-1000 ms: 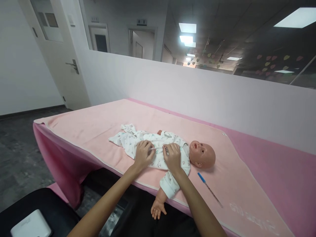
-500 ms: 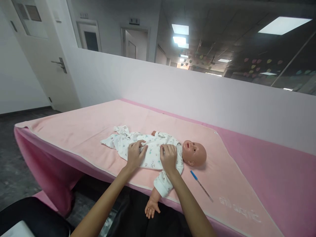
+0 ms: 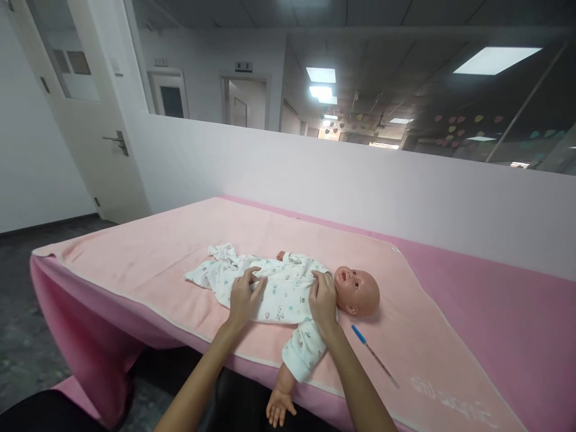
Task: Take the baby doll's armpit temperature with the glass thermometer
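A baby doll lies on its back, head to the right, dressed in a white printed baby romper. My left hand rests on the lower half of the romper, its thumb and forefinger apart. Up at the chest near the collar, my right hand has its fingers curled against the cloth; the fingertips are partly hidden. One doll arm hangs over the table's near edge. The romper's legs lie flat and crumpled at the left. A thermometer-like stick with a blue end lies beside the head.
A pale pink blanket covers the table over a darker pink cloth, which drapes down at the front left. Behind stands a white half-wall with glass above. A door is at the far left.
My right hand has slid right along the romper, from mid-chest toward the collar. My left hand stays at about the same place on the cloth. The view has tilted up slightly.
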